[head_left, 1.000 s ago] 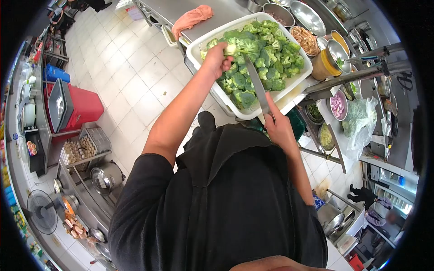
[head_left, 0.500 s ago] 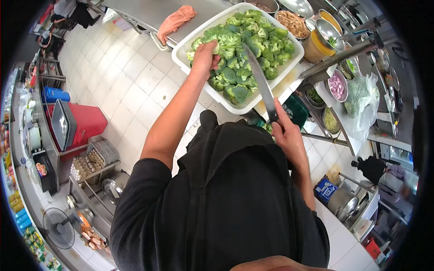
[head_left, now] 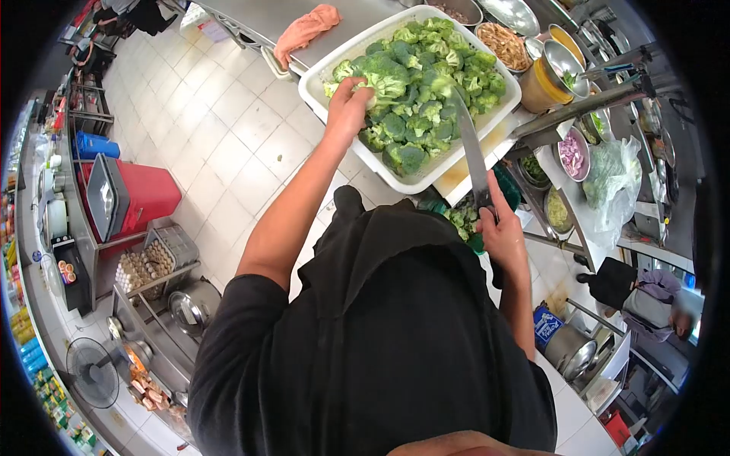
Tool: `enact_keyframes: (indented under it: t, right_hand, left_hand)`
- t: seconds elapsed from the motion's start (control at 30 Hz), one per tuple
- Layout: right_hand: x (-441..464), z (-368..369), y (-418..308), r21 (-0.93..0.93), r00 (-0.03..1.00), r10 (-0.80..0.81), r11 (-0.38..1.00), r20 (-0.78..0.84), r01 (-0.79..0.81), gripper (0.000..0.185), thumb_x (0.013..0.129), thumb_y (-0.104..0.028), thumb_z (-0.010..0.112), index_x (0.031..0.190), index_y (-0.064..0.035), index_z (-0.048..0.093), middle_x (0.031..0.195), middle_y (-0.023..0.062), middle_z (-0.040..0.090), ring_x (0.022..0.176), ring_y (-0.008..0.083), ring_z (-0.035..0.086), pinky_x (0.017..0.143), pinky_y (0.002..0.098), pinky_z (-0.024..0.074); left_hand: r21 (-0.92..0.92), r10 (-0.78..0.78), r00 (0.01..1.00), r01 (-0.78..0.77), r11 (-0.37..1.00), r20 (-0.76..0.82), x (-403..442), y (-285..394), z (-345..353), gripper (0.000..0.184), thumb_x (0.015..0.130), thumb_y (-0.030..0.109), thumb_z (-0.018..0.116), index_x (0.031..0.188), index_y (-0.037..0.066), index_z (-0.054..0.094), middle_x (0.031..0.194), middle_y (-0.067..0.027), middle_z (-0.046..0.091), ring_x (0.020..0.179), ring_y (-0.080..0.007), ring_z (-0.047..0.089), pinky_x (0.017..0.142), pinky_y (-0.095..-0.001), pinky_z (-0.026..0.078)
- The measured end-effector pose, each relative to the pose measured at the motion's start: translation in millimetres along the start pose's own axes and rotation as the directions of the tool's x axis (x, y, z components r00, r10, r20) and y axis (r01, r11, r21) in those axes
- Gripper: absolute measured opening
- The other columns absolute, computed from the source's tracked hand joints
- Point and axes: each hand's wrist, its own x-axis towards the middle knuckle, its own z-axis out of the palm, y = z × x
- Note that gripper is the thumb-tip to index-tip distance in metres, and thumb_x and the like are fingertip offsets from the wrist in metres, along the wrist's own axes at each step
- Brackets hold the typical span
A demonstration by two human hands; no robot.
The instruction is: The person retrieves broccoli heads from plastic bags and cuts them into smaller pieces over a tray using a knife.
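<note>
My left hand (head_left: 350, 110) is closed round the stem end of a broccoli head (head_left: 385, 77), holding it over the left part of a white basket (head_left: 414, 186). Cut broccoli florets (head_left: 430, 114) fill that basket. My right hand (head_left: 502, 228) grips the dark handle of a large knife (head_left: 471, 148). Its long blade points up and away, the tip over the florets on the right side. A floret near the tip looks blurred. Below the basket, by the knife handle, more broccoli (head_left: 461, 220) shows in a green container, partly hidden by my apron.
An orange cloth (head_left: 306, 32) lies on the steel counter beside the basket. Bowls stand to the right, one with chopped purple onion (head_left: 572, 152), near a plastic bag (head_left: 608, 178). A red cooler (head_left: 148, 196) is at left. Another person (head_left: 646, 296) is at far right.
The knife and my right hand have shifted right, the blade moving away from the broccoli head. My left hand still holds the head. The person at far right shows more fully.
</note>
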Motion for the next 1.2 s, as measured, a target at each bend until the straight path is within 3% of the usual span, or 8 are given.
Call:
enact_keyframes:
  t: [0.03,0.17,0.27,0.4,0.7,0.8,1.03,1.2]
  right_hand:
    - [-3.6,0.9,-4.9,-0.057,0.998,-0.054,0.997,-0.026,0.052,0.067,0.097,-0.003,0.054,0.16,-0.0256,0.043,0.078,0.0157,0.065,0.068,0.0238,0.064,0.074,0.0404,0.0558]
    - [1.4,14.6,-32.5,-0.424,0.955,-0.292,0.858,0.057,0.288,0.067,0.096,-0.008,0.057,0.157,-0.0319,0.044,0.082,0.0226,0.068,0.077,0.0451,0.067,0.073,0.0525,0.0549]
    - [13.1,26.4,-41.6,-0.602,0.948,-0.282,0.734,0.149,0.313,0.07,0.097,-0.008,0.055,0.159,-0.0351,0.039,0.08,0.0226,0.065,0.074,0.044,0.067,0.07,0.0558,0.0535]
    - [20.3,28.0,-48.5,-0.657,0.948,-0.252,0.684,0.195,0.317,0.072,0.096,-0.006,0.052,0.16,-0.0359,0.037,0.082,0.0235,0.065,0.075,0.0433,0.068,0.07,0.0558,0.0536]
    - [37.8,42.3,-58.8,-0.586,0.944,-0.27,0.74,0.188,0.329,0.073,0.095,-0.005,0.052,0.16,-0.0335,0.038,0.082,0.0259,0.064,0.077,0.0459,0.065,0.071,0.0568,0.051]
    - [44.8,47.7,-66.0,-0.545,0.951,-0.232,0.78,0.204,0.307,0.08,0.088,0.001,0.047,0.161,-0.0309,0.038,0.088,0.0287,0.068,0.083,0.0486,0.068,0.079,0.0567,0.0526]
    - [47.1,46.6,-71.1,-0.46,0.95,-0.206,0.837,0.235,0.295,0.081,0.086,0.001,0.051,0.161,-0.0255,0.038,0.086,0.0268,0.07,0.085,0.0469,0.068,0.081,0.0568,0.0523]
    - [45.9,46.5,-75.5,-0.549,0.941,-0.246,0.766,0.233,0.336,0.077,0.088,0.0,0.051,0.161,-0.0211,0.038,0.087,0.0246,0.071,0.085,0.0433,0.069,0.078,0.0539,0.0531]
  left_hand:
    - [0.076,0.048,0.999,-0.047,0.996,-0.011,2.0,-3.8,-1.6,0.041,0.091,0.03,0.066,0.125,0.007,0.061,0.08,-0.0048,0.06,0.067,-0.0161,0.056,0.06,-0.0345,0.047]
    - [0.39,0.189,0.981,-0.16,0.907,-0.036,3.5,-1.9,-3.0,0.044,0.088,0.033,0.069,0.122,0.006,0.059,0.08,-0.01,0.063,0.073,-0.0241,0.062,0.07,-0.0395,0.049]
    - [0.434,0.223,0.975,-0.197,0.879,-0.009,3.4,-4.2,-3.1,0.046,0.085,0.035,0.07,0.12,0.007,0.059,0.079,-0.0127,0.063,0.075,-0.0287,0.064,0.072,-0.0416,0.05]
    - [0.501,0.198,0.98,-0.175,0.848,0.006,-6.1,11.1,-3.4,0.046,0.085,0.035,0.069,0.12,0.007,0.059,0.081,-0.0159,0.066,0.077,-0.0325,0.067,0.075,-0.0432,0.052]
    - [0.546,0.255,0.967,-0.213,0.81,-0.001,-9.8,8.1,-3.1,0.046,0.086,0.036,0.067,0.121,0.007,0.06,0.079,-0.0183,0.069,0.079,-0.0372,0.069,0.077,-0.0461,0.053]
    - [0.551,0.251,0.968,-0.206,0.809,-0.007,-7.4,7.6,-3.3,0.046,0.086,0.036,0.066,0.121,0.008,0.06,0.078,-0.0185,0.069,0.079,-0.0384,0.069,0.077,-0.0469,0.053]
    - [0.615,0.318,0.948,-0.26,0.744,0.016,-6.8,12.2,0.3,0.042,0.087,0.035,0.065,0.119,0.007,0.06,0.08,-0.0212,0.069,0.082,-0.0411,0.069,0.08,-0.0489,0.053]
    - [0.638,0.387,0.921,-0.319,0.701,0.035,-14.9,4.7,5.6,0.043,0.087,0.033,0.066,0.12,0.007,0.059,0.075,-0.0202,0.069,0.078,-0.0403,0.068,0.079,-0.0484,0.053]
